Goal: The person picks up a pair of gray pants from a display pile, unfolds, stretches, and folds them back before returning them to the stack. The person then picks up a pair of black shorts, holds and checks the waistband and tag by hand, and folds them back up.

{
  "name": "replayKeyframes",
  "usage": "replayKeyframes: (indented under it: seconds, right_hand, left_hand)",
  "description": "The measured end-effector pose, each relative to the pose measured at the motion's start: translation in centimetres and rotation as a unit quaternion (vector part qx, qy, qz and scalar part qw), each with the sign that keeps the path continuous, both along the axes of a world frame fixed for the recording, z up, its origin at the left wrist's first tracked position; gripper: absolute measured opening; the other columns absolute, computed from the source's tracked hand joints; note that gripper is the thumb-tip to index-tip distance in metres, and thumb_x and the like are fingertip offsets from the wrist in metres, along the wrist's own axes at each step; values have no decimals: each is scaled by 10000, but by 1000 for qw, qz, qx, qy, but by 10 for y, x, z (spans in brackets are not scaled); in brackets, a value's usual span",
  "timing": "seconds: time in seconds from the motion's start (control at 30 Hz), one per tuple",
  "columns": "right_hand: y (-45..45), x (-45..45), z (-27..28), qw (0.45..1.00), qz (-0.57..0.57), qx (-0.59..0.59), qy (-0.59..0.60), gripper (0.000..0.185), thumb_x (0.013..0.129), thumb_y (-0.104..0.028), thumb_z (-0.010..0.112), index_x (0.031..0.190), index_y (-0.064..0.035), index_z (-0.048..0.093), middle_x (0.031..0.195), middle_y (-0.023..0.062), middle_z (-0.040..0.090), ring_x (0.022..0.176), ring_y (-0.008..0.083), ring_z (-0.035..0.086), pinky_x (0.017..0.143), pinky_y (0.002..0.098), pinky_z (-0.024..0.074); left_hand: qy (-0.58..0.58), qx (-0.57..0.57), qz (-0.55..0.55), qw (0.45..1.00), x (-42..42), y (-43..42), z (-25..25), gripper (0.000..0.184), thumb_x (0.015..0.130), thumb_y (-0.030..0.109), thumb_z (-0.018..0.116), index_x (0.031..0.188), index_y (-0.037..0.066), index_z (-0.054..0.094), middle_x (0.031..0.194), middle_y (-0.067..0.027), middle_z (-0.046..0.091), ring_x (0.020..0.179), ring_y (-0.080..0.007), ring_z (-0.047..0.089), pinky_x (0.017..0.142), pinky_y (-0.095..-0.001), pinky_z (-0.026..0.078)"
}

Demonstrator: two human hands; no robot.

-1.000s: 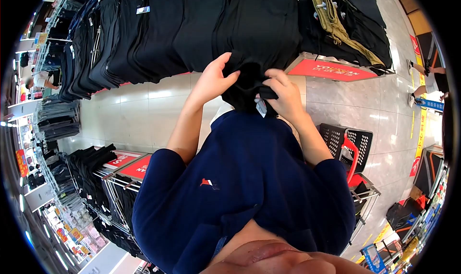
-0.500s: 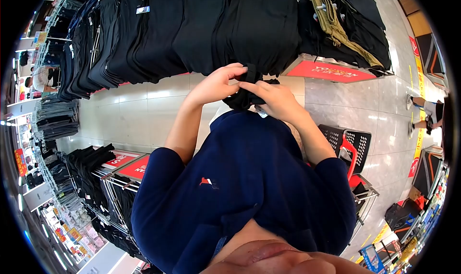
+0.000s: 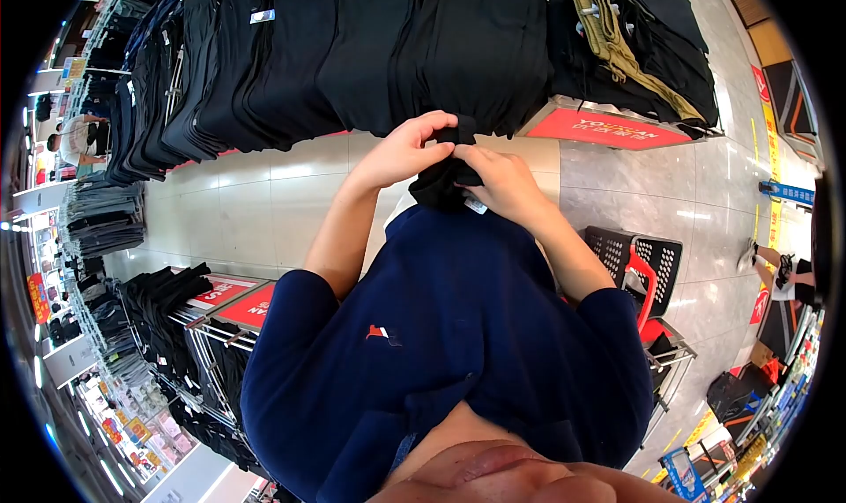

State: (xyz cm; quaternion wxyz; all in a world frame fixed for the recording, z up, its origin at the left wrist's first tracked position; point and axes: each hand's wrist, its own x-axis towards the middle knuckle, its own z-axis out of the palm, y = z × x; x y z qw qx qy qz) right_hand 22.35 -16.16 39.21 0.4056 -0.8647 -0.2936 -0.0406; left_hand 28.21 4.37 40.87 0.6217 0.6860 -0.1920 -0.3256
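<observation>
In front of my chest, my left hand and my right hand hold a bunched black garment. The left thumb and fingers pinch a strap-like black band at its top. The right fingertips meet the left thumb there, while the rest of that hand wraps the garment's right side. A small white label shows below the right hand. Just beyond my hands hangs a long row of black trousers. How the held garment is folded cannot be made out.
A khaki garment lies on black clothes above a red sign. A black basket with a red handle stands to my right. Another rack is behind me on the left. People are at the far left and far right.
My right hand has shifted slightly left and closer to my left hand, and the bunched garment looks more compact. At the far right, a passer-by has moved down the view.
</observation>
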Motion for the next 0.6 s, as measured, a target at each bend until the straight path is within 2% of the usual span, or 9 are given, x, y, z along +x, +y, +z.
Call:
replayKeyframes:
  seconds: [0.07,0.13,0.2,0.23,0.3,0.37,0.43,0.6]
  right_hand:
    - [2,-2,3,999,-21,-18,18,379,718,-106,742,1035,-76,536,910,128,640,805,328,638,674,400,497]
    - [2,-1,2,999,-20,-43,26,368,722,-114,744,1026,-75,540,897,128,640,795,331,636,665,401,493]
    - [2,0,2,997,-20,-67,33,356,725,-122,745,1017,-75,545,885,127,640,785,333,633,657,402,489]
    - [1,1,3,998,-6,-56,38,330,733,-128,744,994,-68,551,872,129,637,778,335,630,651,402,483]
    - [0,1,5,998,6,-44,44,304,741,-134,743,972,-62,558,859,130,634,770,337,627,646,402,477]
    - [-1,-3,6,998,-10,20,52,288,738,-122,751,952,-50,572,840,142,628,774,341,628,651,385,476]
    - [-7,-3,1,998,-36,30,49,283,747,-147,746,955,-66,573,843,132,631,772,337,628,642,387,478]
    - [-12,-8,-2,996,-61,43,58,280,753,-166,744,962,-78,577,857,121,639,765,332,630,633,383,481]
  left_hand:
    - [-45,20,0,999,0,0,3,348,843,-52,543,1188,-11,520,1146,-12,513,988,-83,524,850,-220,427]
    - [-89,38,0,995,-3,-2,3,358,827,-58,554,1179,-8,520,1128,-23,515,996,-94,518,851,-226,423]
    - [-162,98,14,982,-7,-3,2,404,794,-75,560,1189,0,510,1113,-57,517,1006,-136,514,857,-248,420]
    - [-163,98,13,982,-9,-3,3,404,794,-75,560,1189,0,510,1113,-57,517,1006,-136,514,857,-248,420]
    - [-218,118,40,968,-10,-1,4,407,767,-103,548,1163,-10,522,1112,-89,524,1016,-197,538,876,-271,424]
    - [-298,103,63,947,-2,6,0,361,746,-136,515,1080,-12,575,1103,-109,546,1048,-239,550,893,-288,425]
    - [-335,164,101,922,7,18,6,336,730,-174,421,882,-6,668,1151,-127,569,1078,-262,565,875,-289,438]
    - [-299,203,88,928,9,29,25,379,722,-177,401,915,-16,685,1216,-123,606,1031,-251,616,879,-282,464]
